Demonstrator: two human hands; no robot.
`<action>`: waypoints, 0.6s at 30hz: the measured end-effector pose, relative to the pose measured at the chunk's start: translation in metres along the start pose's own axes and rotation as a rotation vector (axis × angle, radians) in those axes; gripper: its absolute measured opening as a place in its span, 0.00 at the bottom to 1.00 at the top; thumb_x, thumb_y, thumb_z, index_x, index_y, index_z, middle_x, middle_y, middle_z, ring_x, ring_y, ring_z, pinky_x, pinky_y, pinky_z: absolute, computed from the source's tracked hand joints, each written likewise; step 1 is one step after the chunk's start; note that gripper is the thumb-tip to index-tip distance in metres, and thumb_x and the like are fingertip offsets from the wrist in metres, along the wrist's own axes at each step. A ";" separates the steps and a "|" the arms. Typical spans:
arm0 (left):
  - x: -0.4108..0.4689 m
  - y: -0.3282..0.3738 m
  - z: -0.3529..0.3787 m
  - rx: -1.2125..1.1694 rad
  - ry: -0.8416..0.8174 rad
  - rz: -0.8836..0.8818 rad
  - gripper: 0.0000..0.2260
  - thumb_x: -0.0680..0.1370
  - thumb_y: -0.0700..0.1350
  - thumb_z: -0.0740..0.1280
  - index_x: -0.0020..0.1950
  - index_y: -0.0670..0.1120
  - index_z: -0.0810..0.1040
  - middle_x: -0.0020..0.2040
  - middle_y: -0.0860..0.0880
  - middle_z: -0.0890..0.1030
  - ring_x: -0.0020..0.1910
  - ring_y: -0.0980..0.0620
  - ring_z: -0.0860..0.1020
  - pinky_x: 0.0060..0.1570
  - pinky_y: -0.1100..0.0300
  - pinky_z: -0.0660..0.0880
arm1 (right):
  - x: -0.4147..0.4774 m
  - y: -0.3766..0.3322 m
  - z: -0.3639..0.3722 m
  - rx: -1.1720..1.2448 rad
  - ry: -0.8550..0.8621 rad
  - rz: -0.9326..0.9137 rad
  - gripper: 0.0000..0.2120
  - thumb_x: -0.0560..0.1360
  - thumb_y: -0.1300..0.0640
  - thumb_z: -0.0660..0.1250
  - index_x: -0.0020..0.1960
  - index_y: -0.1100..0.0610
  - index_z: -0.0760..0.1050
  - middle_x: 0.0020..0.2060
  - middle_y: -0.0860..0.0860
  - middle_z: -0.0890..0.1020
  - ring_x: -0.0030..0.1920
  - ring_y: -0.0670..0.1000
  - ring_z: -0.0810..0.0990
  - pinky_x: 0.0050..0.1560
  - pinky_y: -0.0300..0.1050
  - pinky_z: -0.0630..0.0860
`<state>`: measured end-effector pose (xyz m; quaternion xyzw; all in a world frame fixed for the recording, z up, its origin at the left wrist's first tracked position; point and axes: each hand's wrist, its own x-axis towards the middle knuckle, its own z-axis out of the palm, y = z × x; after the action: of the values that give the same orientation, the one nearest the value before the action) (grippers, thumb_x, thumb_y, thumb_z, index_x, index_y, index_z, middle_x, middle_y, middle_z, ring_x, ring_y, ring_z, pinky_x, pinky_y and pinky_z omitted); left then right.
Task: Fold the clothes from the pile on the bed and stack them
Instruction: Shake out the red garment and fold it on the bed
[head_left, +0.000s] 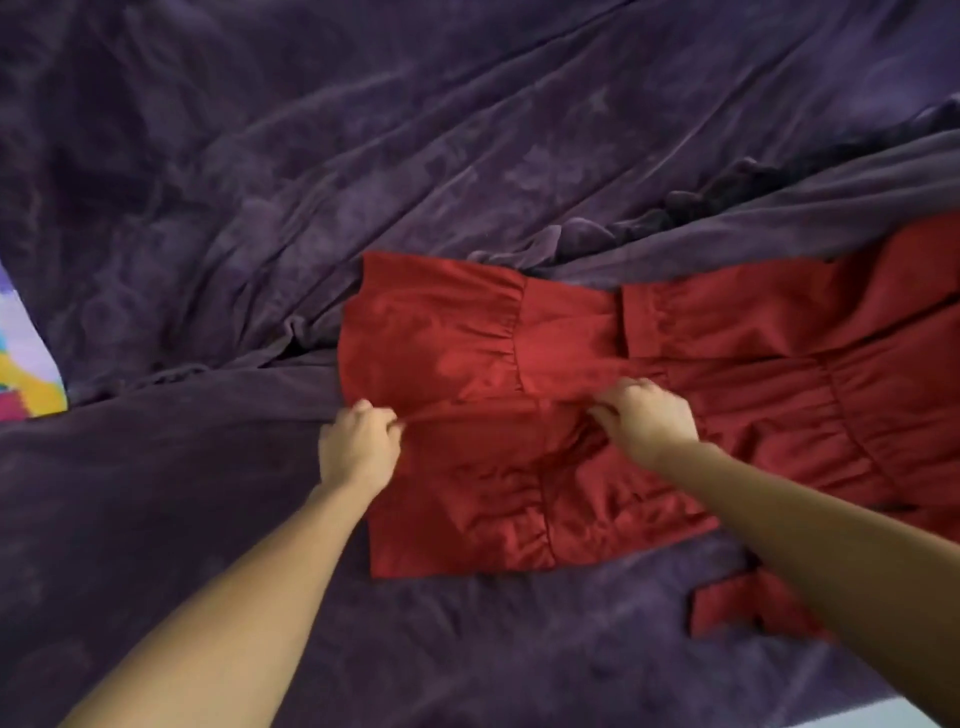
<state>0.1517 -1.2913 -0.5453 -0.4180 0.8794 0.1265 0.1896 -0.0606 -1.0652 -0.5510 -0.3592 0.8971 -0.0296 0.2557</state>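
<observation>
Red dress lies on purple bedspread, left hand and right hand both pinching its fold.

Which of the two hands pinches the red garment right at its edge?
The left hand: it pinches the red garment at its edge by the purple bedcover; the right hand grips a fold further in.

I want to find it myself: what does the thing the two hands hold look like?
Look at the big crumpled purple bedspread that fills the picture. Right of its middle lies a red garment with gathered seams, and the left hand and the right hand both pinch a crease across it. It is bright red, while all the cloth around it is dark purple.
</observation>
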 end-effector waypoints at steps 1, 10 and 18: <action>0.012 0.003 -0.012 -0.094 0.059 -0.045 0.11 0.79 0.50 0.63 0.55 0.47 0.81 0.54 0.43 0.78 0.55 0.39 0.76 0.49 0.49 0.73 | 0.010 0.002 -0.014 0.041 0.063 0.039 0.12 0.77 0.46 0.63 0.55 0.48 0.81 0.55 0.53 0.82 0.56 0.59 0.79 0.50 0.50 0.76; 0.087 0.014 -0.095 -0.519 0.387 -0.194 0.13 0.79 0.50 0.64 0.59 0.45 0.77 0.59 0.41 0.75 0.58 0.40 0.74 0.53 0.49 0.71 | 0.081 -0.030 -0.120 0.147 0.314 0.183 0.14 0.77 0.48 0.62 0.55 0.54 0.80 0.53 0.61 0.82 0.53 0.64 0.79 0.50 0.53 0.75; -0.059 -0.002 0.040 -0.550 -0.163 -0.512 0.43 0.66 0.61 0.75 0.71 0.37 0.65 0.68 0.36 0.70 0.68 0.38 0.68 0.64 0.47 0.67 | -0.074 -0.029 0.033 -0.080 -0.118 -0.186 0.29 0.60 0.36 0.65 0.56 0.51 0.78 0.54 0.52 0.79 0.54 0.58 0.79 0.44 0.52 0.79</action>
<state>0.1963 -1.2370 -0.5552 -0.6480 0.6615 0.3393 0.1652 0.0190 -1.0337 -0.5403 -0.4520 0.8436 0.0039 0.2897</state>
